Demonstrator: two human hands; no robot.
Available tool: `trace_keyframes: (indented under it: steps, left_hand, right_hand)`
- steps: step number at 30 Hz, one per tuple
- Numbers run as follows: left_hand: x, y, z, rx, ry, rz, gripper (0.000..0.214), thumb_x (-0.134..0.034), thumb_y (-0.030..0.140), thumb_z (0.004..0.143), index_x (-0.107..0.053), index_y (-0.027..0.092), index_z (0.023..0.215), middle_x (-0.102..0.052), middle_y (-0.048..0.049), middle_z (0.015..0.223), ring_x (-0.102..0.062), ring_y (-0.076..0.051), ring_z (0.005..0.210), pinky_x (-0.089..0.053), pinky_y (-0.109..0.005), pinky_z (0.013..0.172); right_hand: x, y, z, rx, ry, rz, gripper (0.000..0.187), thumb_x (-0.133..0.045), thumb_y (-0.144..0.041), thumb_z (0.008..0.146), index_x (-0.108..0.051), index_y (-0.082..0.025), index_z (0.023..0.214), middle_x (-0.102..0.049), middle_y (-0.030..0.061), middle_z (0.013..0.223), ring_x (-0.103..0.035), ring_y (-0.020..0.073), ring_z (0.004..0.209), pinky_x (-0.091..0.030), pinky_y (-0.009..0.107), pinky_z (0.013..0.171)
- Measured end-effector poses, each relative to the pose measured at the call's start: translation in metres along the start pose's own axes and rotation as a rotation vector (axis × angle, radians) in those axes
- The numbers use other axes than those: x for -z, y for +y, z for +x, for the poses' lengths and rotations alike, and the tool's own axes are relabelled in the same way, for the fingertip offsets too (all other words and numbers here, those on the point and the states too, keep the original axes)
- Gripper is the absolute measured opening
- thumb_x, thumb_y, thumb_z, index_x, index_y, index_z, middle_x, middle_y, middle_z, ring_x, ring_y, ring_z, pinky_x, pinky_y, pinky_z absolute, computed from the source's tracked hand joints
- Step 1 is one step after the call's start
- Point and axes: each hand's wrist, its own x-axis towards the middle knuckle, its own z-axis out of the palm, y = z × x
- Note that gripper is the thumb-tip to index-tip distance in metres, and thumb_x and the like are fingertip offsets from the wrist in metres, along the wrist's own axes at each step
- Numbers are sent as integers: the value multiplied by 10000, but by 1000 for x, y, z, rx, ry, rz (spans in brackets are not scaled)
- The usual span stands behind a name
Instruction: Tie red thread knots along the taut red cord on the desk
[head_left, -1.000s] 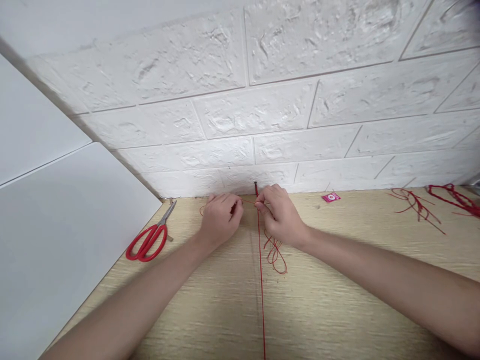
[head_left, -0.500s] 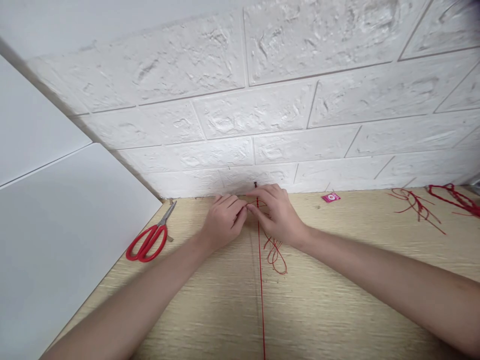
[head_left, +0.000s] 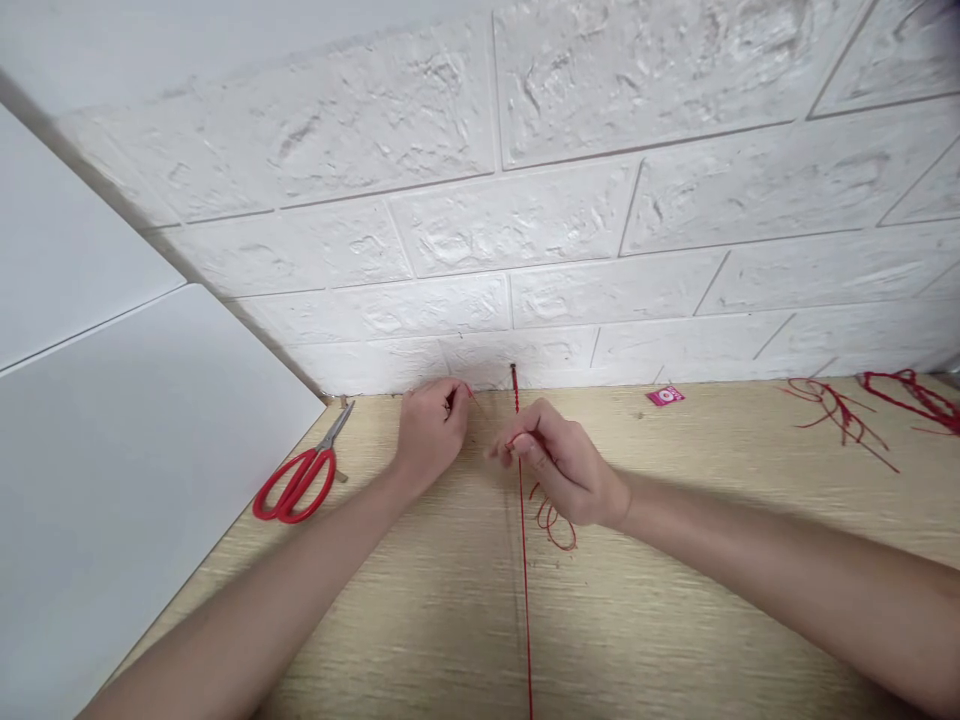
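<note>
A taut red cord (head_left: 525, 580) runs from a small dark hook (head_left: 513, 368) at the foot of the wall towards me, its far end knotted or twisted. Left of it, my left hand (head_left: 433, 425) is closed, pinching a thin red thread (head_left: 478, 398) between thumb and forefinger. My right hand (head_left: 564, 462) sits over the cord, its thumb and forefinger pinched on red thread, the other fingers curled and slightly blurred. Loose loops of red thread (head_left: 556, 525) lie on the table just below the right hand.
Red-handled scissors (head_left: 304, 480) lie at the left beside a white panel (head_left: 150, 450). Along the white brick-patterned wall (head_left: 562, 220) are a small pink packet (head_left: 666, 396), a bunch of red threads (head_left: 840, 410) and a braided red cord (head_left: 915, 398) at the far right.
My hands, close together before at the knotted part, have moved apart. The left went slightly left; the right came down towards me, uncovering the knotted cord near the hook.
</note>
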Motion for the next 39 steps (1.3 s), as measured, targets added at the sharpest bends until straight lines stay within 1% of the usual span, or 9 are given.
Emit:
trace_keyframes:
  steps: [7, 13, 16, 19, 21, 23, 26, 32, 39]
  left_hand:
    - [-2, 1, -3, -8, 113, 166, 243, -440, 268, 999, -635, 206, 866, -718, -35, 862, -623, -220, 849, -330, -389, 777]
    - [3, 3, -8, -164, 216, 228, 220, -411, 272, 1017, -598, 201, 923, -679, -49, 846, -588, -213, 822, -321, -392, 788]
    - [6, 5, -12, -313, 180, 187, 175, -438, 241, 996, -587, 200, 913, -664, -40, 803, -576, -199, 778, -337, -390, 786]
    - [4, 6, -13, -478, -33, 167, 167, -450, 209, 977, -586, 197, 881, -667, -31, 774, -572, -192, 761, -349, -383, 773]
    - [2, 6, -12, -523, -159, 176, 193, -442, 204, 976, -591, 193, 854, -666, -32, 763, -571, -192, 759, -351, -379, 753]
    - [0, 5, -11, -513, -200, 180, 207, -437, 208, 977, -602, 189, 855, -668, -36, 769, -578, -194, 770, -350, -375, 740]
    - [-2, 3, -10, -478, -183, 191, 195, -445, 211, 971, -624, 188, 896, -677, -37, 783, -590, -197, 777, -350, -379, 746]
    - [-1, 2, -10, -382, -82, 307, 245, -438, 242, 984, -633, 185, 847, -708, -52, 791, -615, -216, 781, -324, -406, 767]
    - [2, -4, -3, 12, 139, 142, 230, -421, 268, 1003, -631, 209, 928, -714, -29, 841, -639, -216, 827, -354, -390, 789]
  right_hand:
    - [10, 12, 5, -126, 152, -331, 115, -376, -267, 1011, -441, -237, 921, -514, -21, 657, -484, 157, 557, -346, 296, 541]
    - [9, 13, 8, -235, 144, -573, 91, -400, -248, 970, -474, -230, 919, -644, 35, 727, -581, 204, 620, -375, 318, 582]
    - [7, 13, 10, -240, 177, -434, 117, -401, -285, 988, -491, -233, 935, -723, 114, 1023, -676, 247, 833, -472, 357, 694]
    - [7, 11, 15, -165, 249, -48, 191, -424, -369, 1011, -471, -242, 876, -576, 117, 1406, -600, 265, 1211, -503, 411, 898]
    - [6, 9, 18, -168, 277, 160, 242, -470, -426, 1001, -463, -242, 844, -559, 96, 1420, -598, 251, 1211, -523, 398, 879]
    - [5, 6, 19, -257, 250, 295, 272, -491, -474, 989, -466, -243, 849, -659, 87, 1221, -678, 203, 898, -534, 331, 653]
    - [2, 4, 16, -377, 161, 377, 290, -449, -510, 998, -464, -245, 881, -623, 3, 775, -497, 131, 516, -352, 261, 412]
    - [3, 9, 10, -205, 177, -62, 232, -448, -358, 1001, -467, -220, 816, -467, -22, 683, -435, 143, 625, -340, 289, 570]
    - [10, 23, 14, -329, 439, -239, 208, -442, -297, 978, -432, -232, 781, -446, -34, 651, -436, 159, 626, -319, 304, 606]
